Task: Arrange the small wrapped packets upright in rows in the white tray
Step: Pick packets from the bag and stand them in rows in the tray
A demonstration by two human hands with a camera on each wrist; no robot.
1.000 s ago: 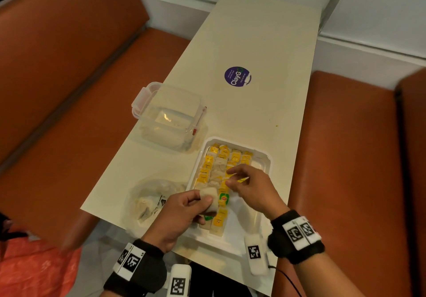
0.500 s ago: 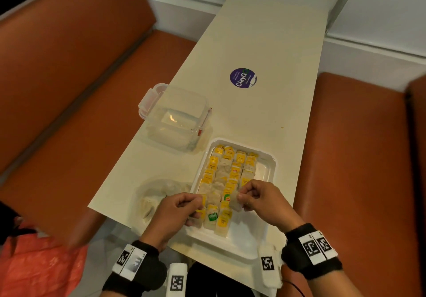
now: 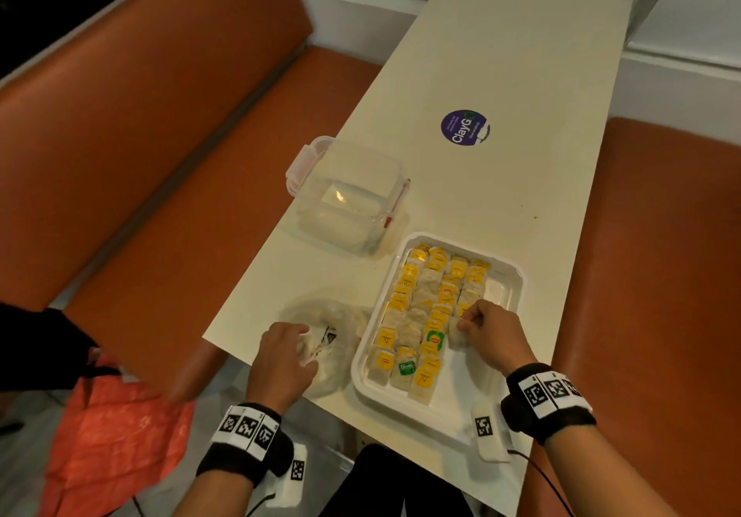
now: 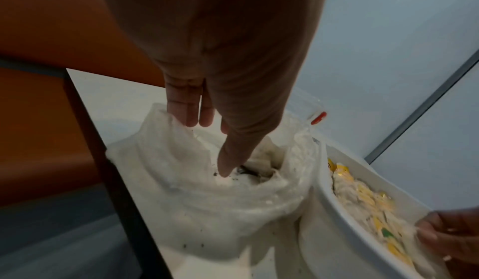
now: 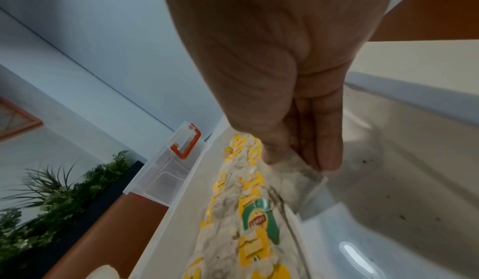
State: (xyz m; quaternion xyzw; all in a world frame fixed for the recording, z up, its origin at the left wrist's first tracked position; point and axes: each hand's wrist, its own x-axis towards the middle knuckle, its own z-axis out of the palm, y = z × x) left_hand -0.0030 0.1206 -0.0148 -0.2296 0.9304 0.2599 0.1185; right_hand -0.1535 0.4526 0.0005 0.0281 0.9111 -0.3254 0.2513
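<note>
The white tray (image 3: 516,276) lies on the table near its front edge and holds rows of small wrapped packets (image 3: 431,300) with yellow and green tags, also seen in the right wrist view (image 5: 255,218). My right hand (image 3: 465,322) pinches one packet (image 5: 307,178) between thumb and fingers at the near end of the rightmost row. My left hand (image 3: 296,340) reaches into the crumpled clear plastic bag (image 3: 341,356) left of the tray. Its fingers (image 4: 189,111) are straight, its thumb points down into the bag (image 4: 207,211), and nothing shows in its grasp.
A clear lidded plastic container (image 3: 349,203) stands behind the bag, left of the tray's far end. A round purple sticker (image 3: 465,128) is farther up the table. Orange benches (image 3: 160,155) flank the table. An orange bag (image 3: 112,436) lies on the floor at left.
My left hand set its packet at the near left of the tray, then moved left into the plastic bag. My right hand stayed in the tray and shifted to the rightmost row's near end.
</note>
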